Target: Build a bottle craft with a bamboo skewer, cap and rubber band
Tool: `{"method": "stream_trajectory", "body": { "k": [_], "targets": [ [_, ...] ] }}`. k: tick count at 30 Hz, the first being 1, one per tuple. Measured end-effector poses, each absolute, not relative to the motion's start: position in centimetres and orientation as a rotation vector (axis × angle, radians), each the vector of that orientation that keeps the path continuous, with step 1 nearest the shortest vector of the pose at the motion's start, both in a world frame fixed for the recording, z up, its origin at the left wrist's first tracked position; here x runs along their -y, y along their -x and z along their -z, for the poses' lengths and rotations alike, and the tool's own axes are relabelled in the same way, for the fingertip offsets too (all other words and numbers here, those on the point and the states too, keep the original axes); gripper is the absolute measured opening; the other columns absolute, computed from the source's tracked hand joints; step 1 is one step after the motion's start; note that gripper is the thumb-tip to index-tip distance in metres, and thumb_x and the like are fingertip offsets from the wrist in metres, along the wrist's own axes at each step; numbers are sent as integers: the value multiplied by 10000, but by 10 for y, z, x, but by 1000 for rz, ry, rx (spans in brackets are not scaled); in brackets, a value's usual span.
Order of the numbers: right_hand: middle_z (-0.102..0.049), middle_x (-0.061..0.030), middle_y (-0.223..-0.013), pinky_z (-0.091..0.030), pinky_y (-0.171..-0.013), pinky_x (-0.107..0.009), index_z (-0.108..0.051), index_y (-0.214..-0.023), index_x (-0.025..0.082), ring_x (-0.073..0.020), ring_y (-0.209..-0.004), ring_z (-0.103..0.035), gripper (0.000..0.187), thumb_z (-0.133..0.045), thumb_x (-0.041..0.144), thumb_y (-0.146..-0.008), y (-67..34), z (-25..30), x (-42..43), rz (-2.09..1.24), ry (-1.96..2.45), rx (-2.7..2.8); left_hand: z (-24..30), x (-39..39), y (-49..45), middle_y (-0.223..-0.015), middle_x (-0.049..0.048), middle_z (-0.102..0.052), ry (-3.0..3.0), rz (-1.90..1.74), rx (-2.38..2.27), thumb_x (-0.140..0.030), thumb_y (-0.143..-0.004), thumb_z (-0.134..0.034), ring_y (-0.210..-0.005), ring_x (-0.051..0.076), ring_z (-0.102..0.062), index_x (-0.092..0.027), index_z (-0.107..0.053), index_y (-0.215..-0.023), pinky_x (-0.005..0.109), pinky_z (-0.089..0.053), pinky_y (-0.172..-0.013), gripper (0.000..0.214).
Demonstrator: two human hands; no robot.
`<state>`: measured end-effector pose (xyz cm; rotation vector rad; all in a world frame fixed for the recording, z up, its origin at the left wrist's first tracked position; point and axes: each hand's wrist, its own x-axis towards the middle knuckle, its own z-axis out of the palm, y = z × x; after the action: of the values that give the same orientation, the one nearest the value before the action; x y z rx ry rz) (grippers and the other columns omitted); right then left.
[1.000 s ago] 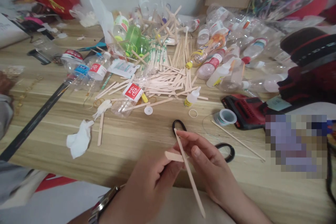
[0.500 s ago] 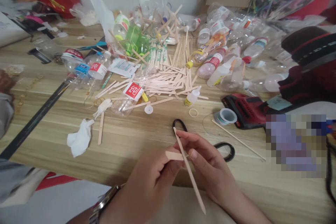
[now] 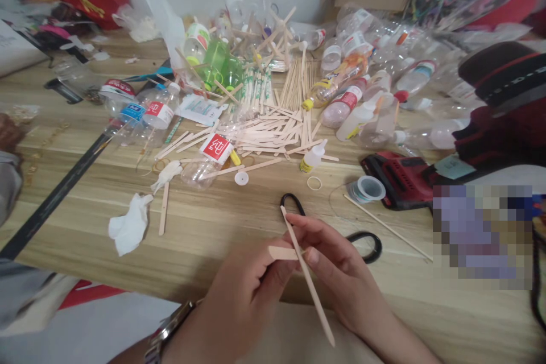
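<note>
Over the near edge of the wooden table, my left hand (image 3: 245,281) is closed on a flat wooden craft stick (image 3: 282,253) that points sideways. My right hand (image 3: 341,264) pinches near the spot where a second craft stick (image 3: 314,293) crosses it, slanting down towards me. The two sticks touch at the crossing; whether they are joined I cannot tell. Behind my hands lie scissors with black handles (image 3: 370,246), their blades hidden. A small glue bottle (image 3: 313,159) stands upright beyond them.
Loose craft sticks (image 3: 273,133) are heaped mid-table, with plastic bottles (image 3: 350,99) behind. On the right are a red and black power tool (image 3: 401,179), a spool (image 3: 370,189) and a thin stick (image 3: 386,226). Crumpled tissue (image 3: 130,224) lies left, near another person's sleeve (image 3: 9,182).
</note>
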<state>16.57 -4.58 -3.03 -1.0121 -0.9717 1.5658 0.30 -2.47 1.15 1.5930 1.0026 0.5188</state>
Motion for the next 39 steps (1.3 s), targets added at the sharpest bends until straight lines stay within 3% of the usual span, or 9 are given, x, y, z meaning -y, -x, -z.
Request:
{"method": "stream_trajectory", "body": {
  "k": [10,15,24,31,35,39],
  "targets": [
    [-714,11,-921,-536,-775,-212,-691,-1102,380,-118,-871,-667,223,-595,390,-901,-163,31,47,-1550,1014,886,-6,28,-2,-617,-46,-491,-1646,-518,-1011,-283,-983,-394,-564,114,-396,-199,-598,-777,222,-321,-581,302],
    [-672,41,-927,-527,-722,-147,-620,-1184,420,-83,-869,-655,269,-563,368,-927,-160,29,47,-1459,1034,892,-7,27,-5,-614,-39,-490,-1673,-492,-1014,-275,-981,-385,-577,121,-416,-200,-594,-743,225,-333,-586,326],
    [-681,44,-943,-506,-708,-152,-553,-1251,419,-73,-826,-621,309,-528,361,-949,-156,26,46,-1400,1088,1001,-9,27,-5,-597,-38,-461,-1687,-515,-989,-245,-970,-383,-557,118,-408,-199,-522,-658,222,-349,-593,344],
    [-680,41,-932,-510,-748,-169,-575,-1226,410,-81,-840,-629,284,-522,384,-948,-157,27,46,-1413,1096,986,-10,27,-5,-625,-31,-506,-1686,-525,-977,-230,-966,-394,-586,119,-441,-196,-556,-681,214,-372,-613,330],
    [-681,41,-936,-510,-736,-171,-574,-1227,411,-80,-818,-630,285,-516,395,-948,-158,28,46,-1430,1103,997,-8,27,-5,-721,-11,-592,-1694,-539,-967,-227,-964,-395,-677,131,-520,-203,-620,-788,216,-396,-652,286],
    [-673,32,-940,-517,-744,-194,-570,-1237,401,-94,-822,-632,293,-507,394,-952,-158,28,47,-1439,1099,1006,-7,27,-5,-655,-25,-528,-1702,-540,-989,-236,-967,-398,-615,121,-465,-197,-582,-723,214,-362,-595,308]
  ]
}}
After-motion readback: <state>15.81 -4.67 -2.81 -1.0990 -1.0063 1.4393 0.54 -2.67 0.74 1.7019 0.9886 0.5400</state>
